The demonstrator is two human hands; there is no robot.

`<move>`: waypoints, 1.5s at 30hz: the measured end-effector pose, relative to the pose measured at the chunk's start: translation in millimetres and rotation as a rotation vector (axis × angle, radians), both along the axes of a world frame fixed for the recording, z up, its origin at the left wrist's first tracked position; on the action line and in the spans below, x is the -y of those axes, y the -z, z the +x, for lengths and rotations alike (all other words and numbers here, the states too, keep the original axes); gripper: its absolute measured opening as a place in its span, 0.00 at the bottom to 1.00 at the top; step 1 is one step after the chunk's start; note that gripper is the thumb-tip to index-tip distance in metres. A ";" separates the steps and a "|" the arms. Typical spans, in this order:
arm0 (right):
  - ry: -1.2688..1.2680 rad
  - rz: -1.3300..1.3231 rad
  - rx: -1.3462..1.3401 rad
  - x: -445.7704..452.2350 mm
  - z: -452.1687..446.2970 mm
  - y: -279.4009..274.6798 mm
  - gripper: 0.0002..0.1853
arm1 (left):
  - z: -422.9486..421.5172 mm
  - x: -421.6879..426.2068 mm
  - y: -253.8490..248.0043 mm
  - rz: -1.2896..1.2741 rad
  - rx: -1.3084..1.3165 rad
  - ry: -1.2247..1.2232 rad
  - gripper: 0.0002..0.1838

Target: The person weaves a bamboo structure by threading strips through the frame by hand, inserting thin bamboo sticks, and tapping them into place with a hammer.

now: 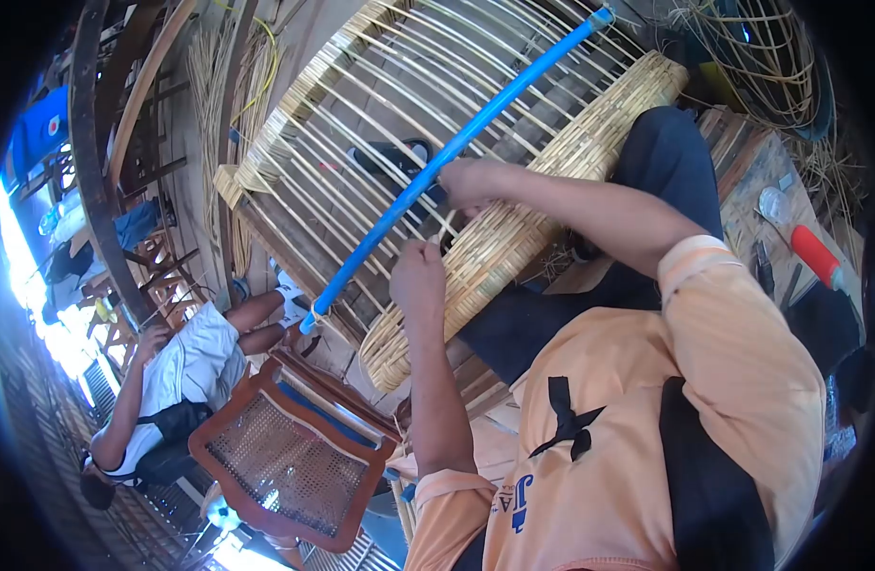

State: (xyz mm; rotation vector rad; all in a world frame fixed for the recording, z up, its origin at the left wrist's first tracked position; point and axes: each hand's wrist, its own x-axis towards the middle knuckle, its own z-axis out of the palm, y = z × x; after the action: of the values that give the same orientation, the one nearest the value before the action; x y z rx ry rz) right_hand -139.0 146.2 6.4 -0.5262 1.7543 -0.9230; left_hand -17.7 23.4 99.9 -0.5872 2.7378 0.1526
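A large wicker frame (513,243) of pale rattan lies across my lap, with a thick woven band along its near side and bare parallel stakes (337,181) beyond. My left hand (419,271) is closed at the band's inner edge, pinching a thin rattan strip. Just beyond it, my right hand (471,186) is closed over the stakes close to the band, its fingertips partly hidden; it seems to grip the same strip. A blue pipe (509,92) crosses the stakes diagonally, fastened at both ends, and passes right beside my hands.
Beside me, a wooden board (742,205) carries a red-handled tool (815,255). At left stand a cane-seat chair (285,457) and a person in white shorts (199,352). Bundled rattan canes (209,86) and a round open-work basket (756,57) lie farther off.
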 end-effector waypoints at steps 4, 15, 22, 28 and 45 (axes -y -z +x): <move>0.241 0.042 0.163 -120.1 -33.0 12.9 0.09 | -14.2 -4.4 11.5 0.198 -0.396 0.285 0.12; 0.243 0.011 0.014 -34.9 -10.8 43.2 0.13 | -30.0 -31.4 36.4 0.115 0.021 0.082 0.17; 0.161 0.118 0.116 -25.6 -18.7 42.6 0.12 | -27.1 -40.3 41.8 0.115 -0.029 0.008 0.17; 0.088 -0.038 0.504 -34.0 -30.8 67.8 0.10 | -31.0 -36.9 36.7 0.180 0.063 0.001 0.18; 0.124 0.089 0.458 -39.4 -31.9 39.0 0.12 | -43.5 -41.4 39.9 0.139 0.146 0.017 0.19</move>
State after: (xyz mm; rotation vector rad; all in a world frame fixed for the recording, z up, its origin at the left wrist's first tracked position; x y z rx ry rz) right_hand -170.9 185.6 -32.6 -0.1312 1.4120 -0.9591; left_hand -61.3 64.8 60.0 -0.5151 2.5659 0.2824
